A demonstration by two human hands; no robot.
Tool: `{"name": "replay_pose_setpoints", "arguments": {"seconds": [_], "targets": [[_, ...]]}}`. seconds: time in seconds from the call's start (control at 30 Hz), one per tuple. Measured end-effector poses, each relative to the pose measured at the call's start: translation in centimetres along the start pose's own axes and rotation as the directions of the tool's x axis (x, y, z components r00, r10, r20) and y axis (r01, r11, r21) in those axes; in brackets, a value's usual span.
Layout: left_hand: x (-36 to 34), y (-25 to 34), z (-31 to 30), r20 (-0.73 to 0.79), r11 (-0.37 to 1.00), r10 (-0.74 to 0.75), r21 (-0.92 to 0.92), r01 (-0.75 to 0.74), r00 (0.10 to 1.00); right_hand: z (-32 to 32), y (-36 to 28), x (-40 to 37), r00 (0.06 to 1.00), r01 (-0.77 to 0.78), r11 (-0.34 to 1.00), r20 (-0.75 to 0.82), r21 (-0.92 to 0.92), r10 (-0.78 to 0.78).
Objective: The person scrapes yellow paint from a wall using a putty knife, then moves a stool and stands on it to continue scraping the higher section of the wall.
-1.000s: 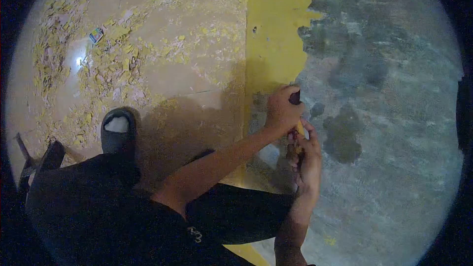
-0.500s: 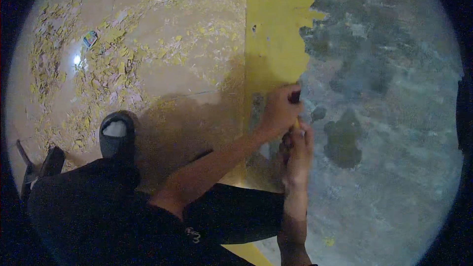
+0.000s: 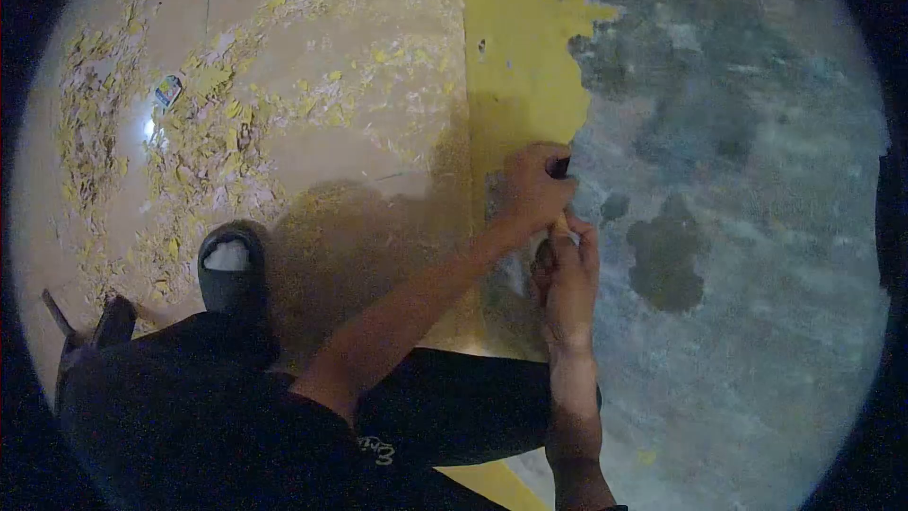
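Observation:
My left hand [image 3: 537,185] is closed around the dark upper part of what looks like a scraper [image 3: 560,167], at the ragged edge of the yellow paint [image 3: 520,66]. Just below it, my right hand [image 3: 569,284] grips the tool's pale yellowish handle [image 3: 560,225]. The blade is hidden by my fingers. To the right of both hands, the bare grey-blue wall [image 3: 747,255] shows dark, damp-looking patches [image 3: 667,260].
Yellow and pale paint flakes [image 3: 222,132] litter the tan floor [image 3: 331,156] on the left, with a small colourful label-like piece [image 3: 168,91] among them. My sandalled foot [image 3: 232,265] rests there. Dark bar-like objects [image 3: 113,322] lie at lower left.
The view has turned slightly. Both hands keep their grip on the scraper at about the same spot along the paint edge.

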State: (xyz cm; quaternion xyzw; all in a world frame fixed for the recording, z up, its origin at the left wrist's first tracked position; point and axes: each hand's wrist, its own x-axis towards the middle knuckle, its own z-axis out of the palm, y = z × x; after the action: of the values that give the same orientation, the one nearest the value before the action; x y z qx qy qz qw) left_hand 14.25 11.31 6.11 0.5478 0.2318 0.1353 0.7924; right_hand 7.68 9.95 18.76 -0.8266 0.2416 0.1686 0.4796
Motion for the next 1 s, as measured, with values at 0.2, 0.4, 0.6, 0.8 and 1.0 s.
{"name": "replay_pose_setpoints", "arguments": {"seconds": [0.2,0.4,0.6,0.8,1.0], "targets": [[-0.7,1.5,-1.1,0.090,0.988,-0.153,0.002,0.153,0.984,-1.3,0.8,0.7,0.996,0.037,0.999,0.080,-0.018,-0.035],[-0.1,1.2,0.2,0.045,0.984,-0.122,-0.125,0.127,0.992,-2.5,2.0,0.8,0.993,0.103,0.994,0.058,-0.031,-0.101],[0.3,0.4,0.5,-0.015,0.995,-0.098,-0.005,0.098,0.995,-3.3,3.5,1.7,0.988,0.148,0.981,0.054,-0.128,-0.142],[1.2,-0.4,0.2,-0.028,0.992,-0.065,0.104,0.067,0.998,-2.1,3.1,4.3,0.988,0.138,0.985,0.090,-0.105,-0.129],[1.4,1.8,0.0,0.029,0.987,0.121,0.102,-0.124,0.992,-4.0,6.1,5.3,0.933,0.359,0.912,0.062,-0.198,-0.354]]}}
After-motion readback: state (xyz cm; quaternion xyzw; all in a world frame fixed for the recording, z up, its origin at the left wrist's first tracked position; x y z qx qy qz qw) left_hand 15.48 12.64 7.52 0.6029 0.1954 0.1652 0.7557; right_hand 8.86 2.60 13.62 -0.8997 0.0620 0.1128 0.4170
